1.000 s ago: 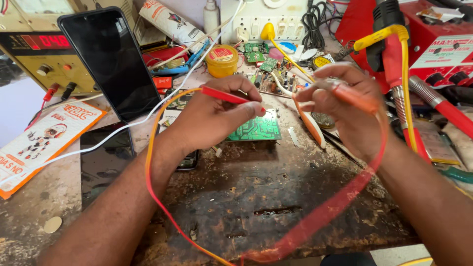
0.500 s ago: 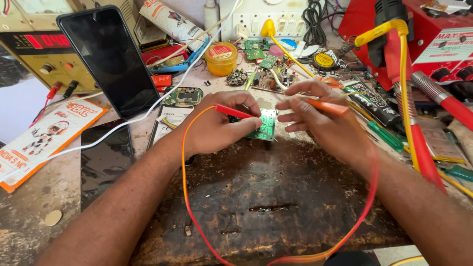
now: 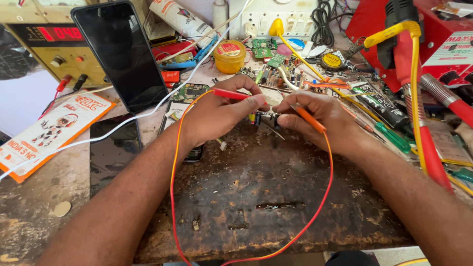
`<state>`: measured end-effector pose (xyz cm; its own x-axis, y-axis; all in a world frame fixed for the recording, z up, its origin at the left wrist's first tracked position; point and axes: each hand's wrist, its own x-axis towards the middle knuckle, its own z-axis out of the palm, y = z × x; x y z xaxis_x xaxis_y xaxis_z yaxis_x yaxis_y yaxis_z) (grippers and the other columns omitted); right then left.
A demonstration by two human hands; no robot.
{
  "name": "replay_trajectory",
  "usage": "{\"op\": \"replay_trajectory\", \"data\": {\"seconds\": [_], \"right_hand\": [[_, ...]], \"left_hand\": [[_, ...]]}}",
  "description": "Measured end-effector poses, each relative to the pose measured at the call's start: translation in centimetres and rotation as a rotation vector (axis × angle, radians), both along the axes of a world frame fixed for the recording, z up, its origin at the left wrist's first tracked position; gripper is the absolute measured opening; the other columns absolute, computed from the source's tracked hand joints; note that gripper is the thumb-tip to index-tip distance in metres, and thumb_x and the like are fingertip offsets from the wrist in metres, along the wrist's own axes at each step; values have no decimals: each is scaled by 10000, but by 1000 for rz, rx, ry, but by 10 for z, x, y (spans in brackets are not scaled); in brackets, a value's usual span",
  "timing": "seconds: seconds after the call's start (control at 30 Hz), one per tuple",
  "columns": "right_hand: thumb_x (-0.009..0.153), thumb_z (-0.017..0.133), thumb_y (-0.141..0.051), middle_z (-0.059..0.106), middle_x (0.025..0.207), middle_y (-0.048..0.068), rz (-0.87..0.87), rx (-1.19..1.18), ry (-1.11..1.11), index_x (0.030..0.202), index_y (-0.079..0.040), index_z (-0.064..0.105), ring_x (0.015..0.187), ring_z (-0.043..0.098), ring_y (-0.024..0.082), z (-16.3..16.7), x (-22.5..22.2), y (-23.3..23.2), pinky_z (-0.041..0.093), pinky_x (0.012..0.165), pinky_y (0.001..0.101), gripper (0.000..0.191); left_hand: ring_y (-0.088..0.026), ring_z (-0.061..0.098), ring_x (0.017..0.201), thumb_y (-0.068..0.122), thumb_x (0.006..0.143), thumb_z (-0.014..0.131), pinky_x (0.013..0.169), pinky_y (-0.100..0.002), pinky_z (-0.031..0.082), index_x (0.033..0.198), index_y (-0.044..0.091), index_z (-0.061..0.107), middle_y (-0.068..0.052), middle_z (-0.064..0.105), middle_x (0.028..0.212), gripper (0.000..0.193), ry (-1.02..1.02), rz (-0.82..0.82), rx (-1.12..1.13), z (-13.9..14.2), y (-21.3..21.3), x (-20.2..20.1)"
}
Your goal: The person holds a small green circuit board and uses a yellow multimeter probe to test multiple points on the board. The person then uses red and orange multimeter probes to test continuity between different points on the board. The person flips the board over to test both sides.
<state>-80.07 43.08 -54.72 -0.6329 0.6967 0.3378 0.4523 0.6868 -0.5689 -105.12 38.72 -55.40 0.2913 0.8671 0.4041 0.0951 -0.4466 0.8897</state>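
Left hand [image 3: 221,116]: fingers closed on a red probe [image 3: 231,94], tip aimed right at a small circuit board [image 3: 263,117] at frame centre. Right hand [image 3: 320,120]: closed on an orange probe [image 3: 308,117], tip meeting the board from the other side; which hand steadies the board cannot be told. Red-orange lead [image 3: 327,182] loops toward the lower edge, off the worn table [image 3: 256,197]. Around: dark phone [image 3: 118,54] leaning upper left, yellow jar [image 3: 230,55], loose boards, green screwdriver [image 3: 391,138] beside the right wrist.
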Motion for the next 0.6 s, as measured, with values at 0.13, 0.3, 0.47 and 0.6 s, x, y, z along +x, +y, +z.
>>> {"op": "replay_trajectory", "data": {"seconds": [0.13,0.3,0.47,0.6], "right_hand": [[980,705,-237,621,836,-41,-70,-220,39,1151,-88,706,781,518,36,1,3,3,449,688,223,228],[989,641,-263,674,893,-53,-43,-332,108,1133,-86,676,863,626,18,8,0,4,554,800,217,231],[964,688,-234,701,915,-24,-73,-278,2,1111,-83,704,872,618,39,10,6,2,521,779,243,211],[850,796,-205,759,1032,-13,16,-172,18,1065,-84,713,947,662,52,6,3,-2,559,850,251,261]], "left_hand": [[-55,643,899,305,995,651,764,-249,525,1075,107,640,17,724,951,214,42,54,23,3,-1,2],[-56,594,843,328,986,661,710,-263,501,1049,99,637,26,678,892,239,85,85,66,7,-4,4],[-81,609,830,354,973,663,704,-280,502,1050,103,635,-6,686,870,264,156,84,79,8,-6,2],[-101,690,816,343,940,689,718,-292,539,1052,95,624,-22,718,892,280,282,67,252,5,-8,-3]]}}
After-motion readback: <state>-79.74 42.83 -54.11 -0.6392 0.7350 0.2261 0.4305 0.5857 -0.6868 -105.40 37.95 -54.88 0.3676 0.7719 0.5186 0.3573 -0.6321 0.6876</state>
